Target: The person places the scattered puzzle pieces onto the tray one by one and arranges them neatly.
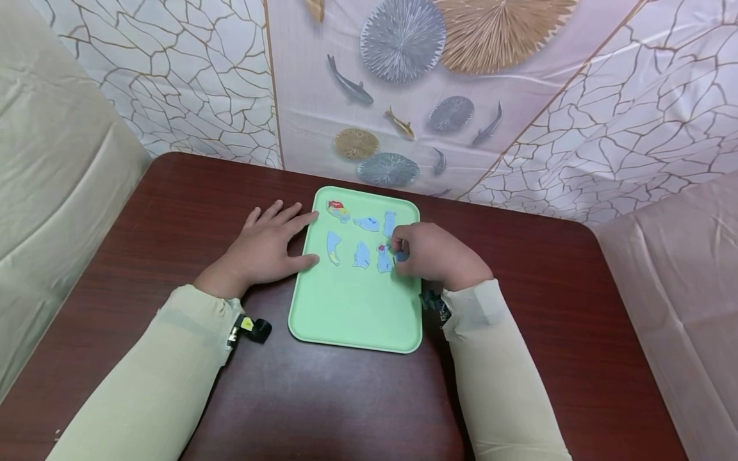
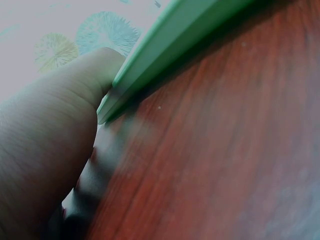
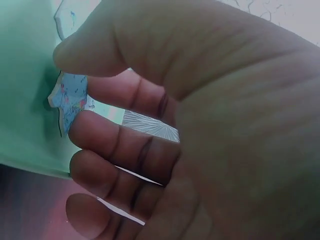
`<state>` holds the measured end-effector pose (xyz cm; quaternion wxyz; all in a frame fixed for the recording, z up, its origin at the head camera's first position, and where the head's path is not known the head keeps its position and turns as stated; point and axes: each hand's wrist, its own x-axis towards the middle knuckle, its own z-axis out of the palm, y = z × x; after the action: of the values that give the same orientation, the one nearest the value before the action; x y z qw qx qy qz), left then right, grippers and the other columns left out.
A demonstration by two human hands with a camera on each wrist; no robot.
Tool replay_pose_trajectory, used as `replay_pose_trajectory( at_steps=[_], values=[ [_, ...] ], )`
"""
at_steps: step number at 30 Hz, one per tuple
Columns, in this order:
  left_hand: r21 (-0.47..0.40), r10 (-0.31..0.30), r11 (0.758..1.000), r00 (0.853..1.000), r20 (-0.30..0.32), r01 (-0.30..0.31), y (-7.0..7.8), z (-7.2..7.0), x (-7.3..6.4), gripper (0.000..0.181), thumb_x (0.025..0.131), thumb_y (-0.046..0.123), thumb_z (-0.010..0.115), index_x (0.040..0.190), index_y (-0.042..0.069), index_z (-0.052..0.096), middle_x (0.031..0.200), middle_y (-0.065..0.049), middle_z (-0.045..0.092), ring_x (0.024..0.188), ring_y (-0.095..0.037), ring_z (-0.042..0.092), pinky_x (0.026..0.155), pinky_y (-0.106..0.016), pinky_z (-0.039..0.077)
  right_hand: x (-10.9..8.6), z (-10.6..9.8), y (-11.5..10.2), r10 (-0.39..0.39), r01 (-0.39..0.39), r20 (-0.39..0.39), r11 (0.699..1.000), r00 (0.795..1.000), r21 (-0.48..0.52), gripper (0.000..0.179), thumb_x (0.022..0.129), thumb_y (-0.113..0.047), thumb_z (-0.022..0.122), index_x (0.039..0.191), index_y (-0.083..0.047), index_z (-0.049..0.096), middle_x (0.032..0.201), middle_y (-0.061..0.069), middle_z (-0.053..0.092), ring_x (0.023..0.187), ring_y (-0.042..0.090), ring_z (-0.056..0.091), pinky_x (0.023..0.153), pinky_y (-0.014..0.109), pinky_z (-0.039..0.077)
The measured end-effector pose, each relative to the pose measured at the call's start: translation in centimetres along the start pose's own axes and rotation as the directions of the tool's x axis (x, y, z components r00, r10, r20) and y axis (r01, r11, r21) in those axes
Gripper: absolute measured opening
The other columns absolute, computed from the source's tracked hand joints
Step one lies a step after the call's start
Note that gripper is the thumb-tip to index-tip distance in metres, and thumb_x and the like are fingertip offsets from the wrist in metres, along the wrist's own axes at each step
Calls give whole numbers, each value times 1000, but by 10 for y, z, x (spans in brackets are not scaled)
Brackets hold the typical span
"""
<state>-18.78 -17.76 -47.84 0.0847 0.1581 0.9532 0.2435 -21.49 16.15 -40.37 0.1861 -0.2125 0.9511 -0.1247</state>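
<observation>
A light green tray lies on the table with several flat, light blue puzzle pieces on its far half. My left hand is spread flat at the tray's left side, thumb and index fingertip touching the rim; the left wrist view shows the thumb against the tray's edge. Over the tray's right side, my right hand has curled fingers and pinches a light blue puzzle piece with small coloured marks, partly hidden by the fingers. Close beside it lies a piece with a red patch.
A red, yellow and blue piece lies at the tray's far left corner, a curved blue piece nearer. The dark brown table extends around the tray. Behind it hangs a patterned cloth.
</observation>
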Motion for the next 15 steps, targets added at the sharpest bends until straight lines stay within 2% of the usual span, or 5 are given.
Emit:
replay_pose_trajectory(
  at_steps=[15],
  values=[
    [4, -2, 1000, 1000, 2, 2, 1, -1, 0, 89, 103, 63, 70, 179, 37, 32, 189, -11, 22, 177, -45, 7, 138, -75, 3, 4, 4, 0, 46, -46, 34, 999, 998, -19, 21, 87, -7, 79, 104, -18, 72, 97, 1, 71, 84, 21, 66, 73, 35, 56]
  ],
)
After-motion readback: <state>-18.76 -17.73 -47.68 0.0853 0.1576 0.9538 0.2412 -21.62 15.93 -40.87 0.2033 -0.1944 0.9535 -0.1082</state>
